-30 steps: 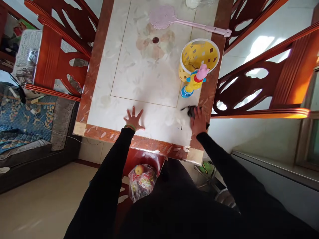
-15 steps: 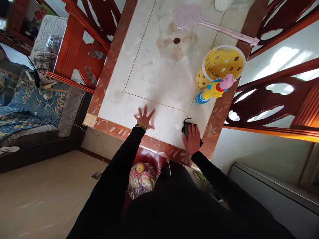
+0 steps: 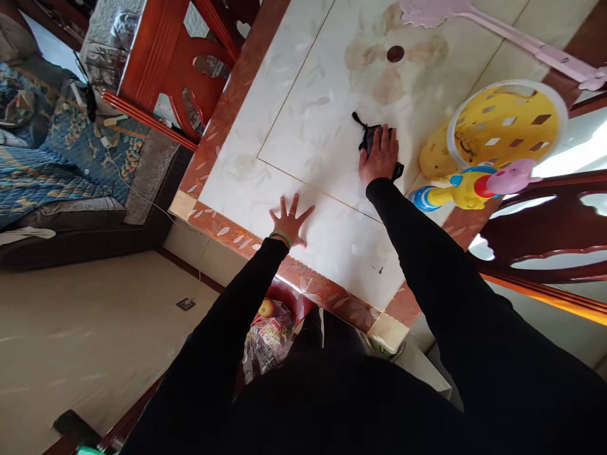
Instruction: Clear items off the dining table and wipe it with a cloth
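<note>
My left hand [image 3: 289,226] lies on the pale tabletop [image 3: 294,174] near its front edge, fingers spread wide, holding nothing. Under my right hand [image 3: 380,156] is a bunched black cloth [image 3: 366,138] with a thin strap sticking out at its far left and a loop at its lower right. The palm and fingers press it down against the table; much of the cloth is hidden beneath them. Small dark marks [image 3: 379,270] show on the surface closer to me.
Right of my right hand stand a yellow basket [image 3: 509,123] with a white rim and a pig-shaped toy bottle [image 3: 467,188]. A pink fly swatter [image 3: 509,31] lies farther back. Wooden chairs [image 3: 156,69] flank the table; a bagged bundle [image 3: 269,338] sits below its front edge.
My right hand has slid the black cloth away from the front edge toward the middle of the table. My left hand stays spread in place. The camera view has shifted.
</note>
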The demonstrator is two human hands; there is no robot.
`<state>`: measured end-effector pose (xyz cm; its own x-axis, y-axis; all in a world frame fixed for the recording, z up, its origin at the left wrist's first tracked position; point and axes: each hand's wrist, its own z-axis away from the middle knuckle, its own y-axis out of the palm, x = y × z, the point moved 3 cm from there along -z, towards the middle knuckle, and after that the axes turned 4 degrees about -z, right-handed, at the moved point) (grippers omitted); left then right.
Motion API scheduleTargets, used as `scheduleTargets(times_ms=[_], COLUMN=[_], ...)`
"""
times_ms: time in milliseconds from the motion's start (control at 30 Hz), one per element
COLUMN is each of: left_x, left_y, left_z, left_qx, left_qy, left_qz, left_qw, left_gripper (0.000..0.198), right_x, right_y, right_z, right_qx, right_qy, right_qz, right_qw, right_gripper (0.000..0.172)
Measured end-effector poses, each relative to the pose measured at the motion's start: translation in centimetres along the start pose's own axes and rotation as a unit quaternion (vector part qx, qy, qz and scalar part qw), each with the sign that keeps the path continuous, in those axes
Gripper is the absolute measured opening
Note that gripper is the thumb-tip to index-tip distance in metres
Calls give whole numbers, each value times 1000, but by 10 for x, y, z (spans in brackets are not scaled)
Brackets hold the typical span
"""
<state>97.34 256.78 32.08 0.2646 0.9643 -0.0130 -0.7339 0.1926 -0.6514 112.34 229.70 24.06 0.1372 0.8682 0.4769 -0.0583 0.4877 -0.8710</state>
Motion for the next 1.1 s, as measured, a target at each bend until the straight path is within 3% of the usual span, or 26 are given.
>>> scheduleTargets(times_ms=[67, 133, 333, 400, 433, 533, 633, 800, 900, 1000, 1100], left_x=[0, -1, 4, 23, 37, 87, 120, 125, 122, 123, 124], left_y=[0, 0, -9, -21, -29, -47, -50, -40, -38, -41, -44], left_z=[0, 1, 4, 1, -1, -11, -18, -22, -22, -21, -20], left_qx=[-1, -1, -11, -37, -50, -44, -17, -10, -6, -1, 2], left_qy=[-1, -4, 12, 19, 8, -77, -124, -126, -128, -131, -135], left_qz=[4, 5, 1, 7, 10, 25, 42, 40, 43, 52, 57], left_qw=[1000, 1000, 1000, 999, 999, 996, 991, 991, 991, 990, 989], left_gripper=[147, 147, 138, 132, 133, 140, 141, 142, 143, 143, 141], right_x=[3, 8, 15, 13, 12, 13, 18, 43, 81, 132, 166], right_y=[0, 1, 10, 13, 14, 15, 14, 20, 41, 65, 74], right_z=[10, 51, 244, 271, 271, 226, 138, -28, -94, -100, -42], right_qx=[6, 38, 112, 121, 121, 113, 80, 18, 10, 42, 82], right_qy=[-9, -31, -130, -153, -158, -153, -108, -39, 22, -25, -131], right_qz=[-4, -3, -29, -29, -26, -11, 13, 31, 17, -4, -42], right_qw=[1000, 999, 985, 980, 980, 982, 991, 999, 1000, 999, 987], right_gripper=[74, 77, 70, 69, 69, 67, 68, 69, 69, 70, 69])
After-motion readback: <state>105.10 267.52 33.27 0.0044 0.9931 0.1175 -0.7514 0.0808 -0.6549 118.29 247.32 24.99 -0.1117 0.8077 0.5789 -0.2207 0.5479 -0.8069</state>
